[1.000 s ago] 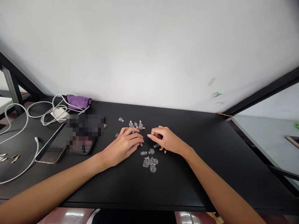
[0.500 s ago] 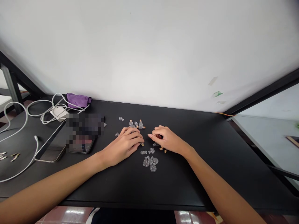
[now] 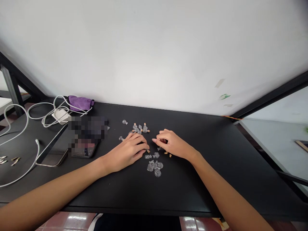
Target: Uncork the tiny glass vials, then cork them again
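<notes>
Corked bottles [image 3: 145, 129], 11 o'clock | uncorked bottles [image 3: 154, 165] remain, 6 o'clock | left hand [image 3: 130, 150] at cork [image 3: 148, 151], right hand [image 3: 176, 145] curled; can't tell either grip

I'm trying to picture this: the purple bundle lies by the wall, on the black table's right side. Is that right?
Not quite: the head view shows the purple bundle by the wall, but on the left side of the black table.
</notes>
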Action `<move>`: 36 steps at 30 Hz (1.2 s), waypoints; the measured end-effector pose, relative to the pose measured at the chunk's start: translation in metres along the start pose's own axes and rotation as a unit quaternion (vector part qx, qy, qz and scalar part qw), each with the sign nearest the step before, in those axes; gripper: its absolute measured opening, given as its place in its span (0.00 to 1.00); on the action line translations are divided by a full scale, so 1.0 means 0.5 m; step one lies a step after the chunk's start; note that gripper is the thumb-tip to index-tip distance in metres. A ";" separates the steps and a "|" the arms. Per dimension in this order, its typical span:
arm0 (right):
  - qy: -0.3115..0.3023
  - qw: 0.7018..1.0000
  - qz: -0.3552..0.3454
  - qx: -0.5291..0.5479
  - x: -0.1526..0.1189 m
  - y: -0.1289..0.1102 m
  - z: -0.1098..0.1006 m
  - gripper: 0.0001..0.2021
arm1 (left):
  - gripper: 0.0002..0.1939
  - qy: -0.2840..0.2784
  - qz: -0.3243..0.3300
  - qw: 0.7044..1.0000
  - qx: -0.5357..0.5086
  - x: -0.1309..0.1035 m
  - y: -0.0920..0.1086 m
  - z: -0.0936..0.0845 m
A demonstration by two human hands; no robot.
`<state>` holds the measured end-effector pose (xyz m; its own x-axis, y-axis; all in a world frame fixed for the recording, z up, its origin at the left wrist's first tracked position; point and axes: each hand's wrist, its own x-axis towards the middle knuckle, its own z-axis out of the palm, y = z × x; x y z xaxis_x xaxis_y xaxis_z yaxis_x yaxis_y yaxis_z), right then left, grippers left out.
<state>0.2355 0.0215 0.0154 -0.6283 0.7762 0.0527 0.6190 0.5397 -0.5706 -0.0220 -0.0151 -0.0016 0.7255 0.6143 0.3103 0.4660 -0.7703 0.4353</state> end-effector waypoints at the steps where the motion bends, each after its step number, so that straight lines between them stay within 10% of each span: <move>1: -0.001 1.000 0.000 -0.002 0.000 0.000 0.000 0.26 | 0.11 -0.003 0.002 1.000 -0.002 0.000 0.001 0.000; 36: -0.048 0.997 0.028 -0.044 -0.005 -0.027 -0.012 0.22 | 0.13 -0.073 0.043 0.994 0.066 -0.006 0.019 -0.011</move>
<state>0.2315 0.0143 0.0278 -0.6306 0.7738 -0.0590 0.6914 0.5257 -0.4956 -0.0224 -0.0233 0.0064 0.8270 0.5213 0.2106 0.4544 -0.8403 0.2958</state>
